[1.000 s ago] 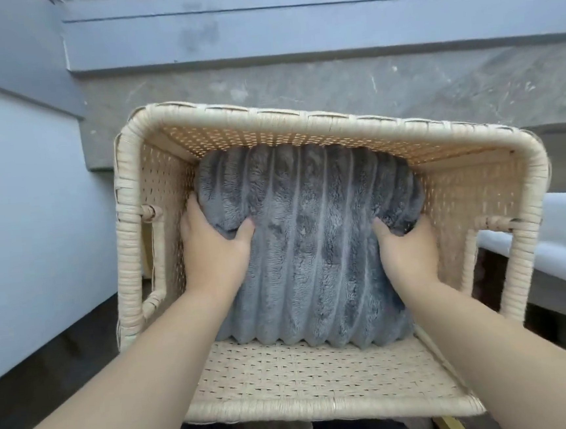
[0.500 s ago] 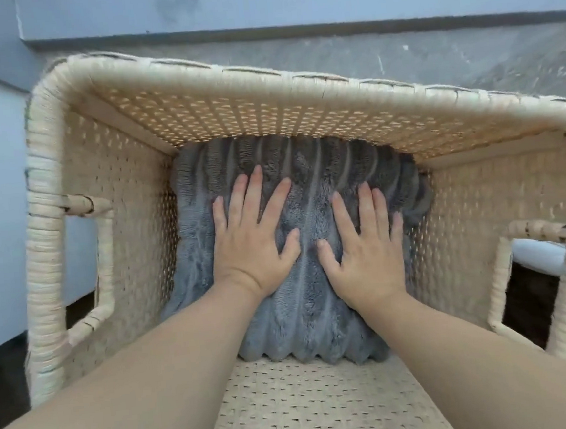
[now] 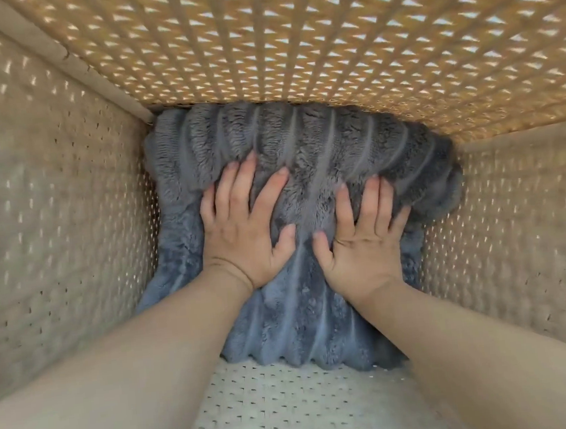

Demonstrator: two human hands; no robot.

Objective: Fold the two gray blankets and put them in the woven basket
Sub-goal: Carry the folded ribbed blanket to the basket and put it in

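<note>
A folded gray ribbed plush blanket lies at the bottom of the woven basket, pushed against its far wall. My left hand and my right hand both rest flat on top of the blanket, fingers spread, pressing into the plush. Neither hand grips anything. The camera looks from inside the basket mouth, so its walls fill the view. Only one gray bundle shows; I cannot tell whether a second blanket lies under it.
The basket's pale woven side walls close in on the left and right. A strip of bare woven surface shows between my forearms, near the blanket's front edge. Light comes through the far wall's weave.
My hands went from gripping the blanket's sides to lying flat on top of it. The view has moved much closer, down into the basket, and the blanket sits deeper.
</note>
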